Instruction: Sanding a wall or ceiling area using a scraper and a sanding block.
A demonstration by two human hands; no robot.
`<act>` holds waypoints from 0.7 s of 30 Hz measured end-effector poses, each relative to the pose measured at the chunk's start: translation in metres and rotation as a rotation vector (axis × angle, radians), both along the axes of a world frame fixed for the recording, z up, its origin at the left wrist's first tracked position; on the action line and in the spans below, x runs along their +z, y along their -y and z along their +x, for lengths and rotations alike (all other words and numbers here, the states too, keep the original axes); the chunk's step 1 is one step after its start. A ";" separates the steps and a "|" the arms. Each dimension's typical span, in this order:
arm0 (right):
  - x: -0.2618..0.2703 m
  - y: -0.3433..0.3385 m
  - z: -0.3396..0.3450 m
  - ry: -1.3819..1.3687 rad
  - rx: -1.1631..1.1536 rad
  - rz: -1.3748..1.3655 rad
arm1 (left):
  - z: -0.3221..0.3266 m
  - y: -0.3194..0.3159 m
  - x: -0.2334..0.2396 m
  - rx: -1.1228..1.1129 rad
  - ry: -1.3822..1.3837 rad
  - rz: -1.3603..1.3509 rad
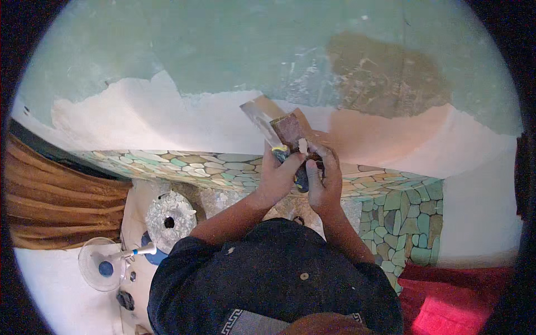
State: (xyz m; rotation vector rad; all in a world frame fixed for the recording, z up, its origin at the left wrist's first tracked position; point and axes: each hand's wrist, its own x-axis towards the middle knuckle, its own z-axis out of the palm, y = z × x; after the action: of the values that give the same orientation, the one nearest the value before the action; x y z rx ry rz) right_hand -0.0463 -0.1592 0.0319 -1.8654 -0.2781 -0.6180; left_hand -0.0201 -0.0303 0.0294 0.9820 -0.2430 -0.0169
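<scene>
My left hand (278, 176) grips the dark blue and yellow handle of a scraper with a flat metal blade (258, 117); the blade points up and left. Close against it, my right hand (325, 180) is curled around a brownish piece that looks like sandpaper or a second scraper blade (291, 127); which one I cannot tell. A small pale lump (302, 145) shows at its fingertips. Beyond both hands stands a wall with green paint (234, 50) above a whitish band (213, 121). A brown patch (385, 79) marks the green part at right.
Stone-pattern cladding (209, 165) runs along the lower wall. At lower left are a round object covered in white flakes (180, 213), an electric fan (102, 261) and a brown curtain (63, 201). Red fabric (456, 310) lies at lower right.
</scene>
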 end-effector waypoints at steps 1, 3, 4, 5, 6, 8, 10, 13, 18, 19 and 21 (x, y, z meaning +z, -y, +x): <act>-0.001 -0.005 -0.001 -0.047 0.021 0.044 | -0.001 -0.003 0.001 0.012 -0.013 -0.005; -0.002 -0.015 0.000 -0.017 -0.007 0.119 | -0.002 -0.008 0.006 0.046 -0.005 0.064; -0.002 -0.019 0.000 -0.017 -0.008 0.182 | -0.002 -0.009 0.009 0.057 -0.011 0.098; -0.002 -0.022 0.000 0.004 0.008 0.136 | -0.001 -0.011 0.012 0.083 0.006 0.069; -0.001 -0.023 0.001 0.011 0.040 0.107 | -0.001 -0.012 0.015 0.100 0.015 0.043; 0.001 -0.024 0.001 0.033 0.121 0.006 | 0.002 -0.015 0.022 0.112 0.037 0.023; 0.002 -0.023 0.001 0.031 0.213 -0.127 | 0.003 -0.019 0.028 0.114 0.067 0.023; 0.000 -0.023 0.002 0.052 0.267 -0.210 | 0.004 -0.027 0.031 0.100 0.016 0.001; -0.013 -0.032 0.006 -0.106 0.313 0.089 | 0.016 -0.044 0.023 0.107 0.214 0.267; -0.015 -0.033 0.008 -0.119 0.314 0.165 | 0.020 -0.047 0.021 0.115 0.281 0.270; -0.018 -0.031 0.009 -0.113 0.225 0.137 | 0.027 -0.052 0.017 0.136 0.349 0.295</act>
State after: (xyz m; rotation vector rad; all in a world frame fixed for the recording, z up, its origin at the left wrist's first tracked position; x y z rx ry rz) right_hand -0.0377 -0.1279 0.0138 -1.7010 -0.3566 -0.3667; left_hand 0.0068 0.0218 0.0461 1.2928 -0.5033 0.2509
